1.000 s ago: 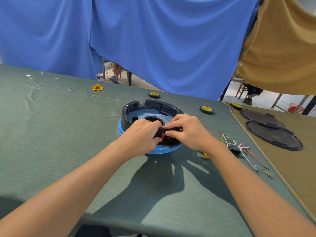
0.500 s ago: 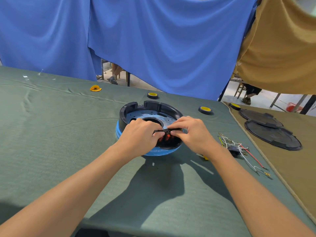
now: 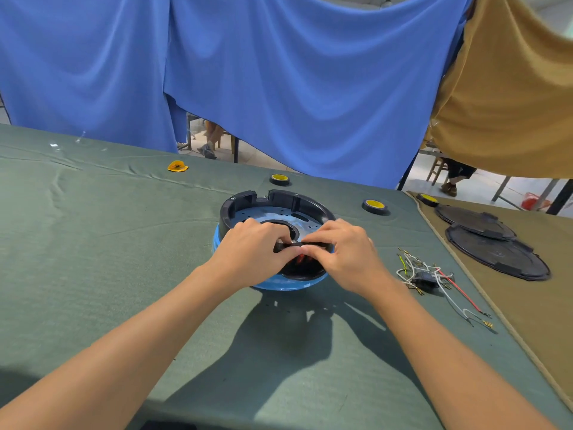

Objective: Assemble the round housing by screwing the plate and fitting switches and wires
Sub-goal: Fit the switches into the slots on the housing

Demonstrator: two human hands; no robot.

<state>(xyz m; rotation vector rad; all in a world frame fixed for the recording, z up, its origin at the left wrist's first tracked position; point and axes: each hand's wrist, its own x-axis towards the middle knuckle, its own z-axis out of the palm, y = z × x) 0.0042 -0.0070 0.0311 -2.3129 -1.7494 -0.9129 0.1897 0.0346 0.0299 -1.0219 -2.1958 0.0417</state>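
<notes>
Housing point(image 3: 310, 203) already carries its plate point(image 3: 263, 214); left hand point(image 3: 251, 259) and right hand point(image 3: 347, 256) pinch a black switch point(image 3: 290, 245) at its near rim; wires point(image 3: 417, 274) lie unfitted on the table point(image 3: 93, 274).

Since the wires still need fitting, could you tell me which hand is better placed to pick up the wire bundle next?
Probably the right. The wire bundle lies on the cloth beside the right hand, farther from the left hand; both pinch a small black part at the housing.
</notes>
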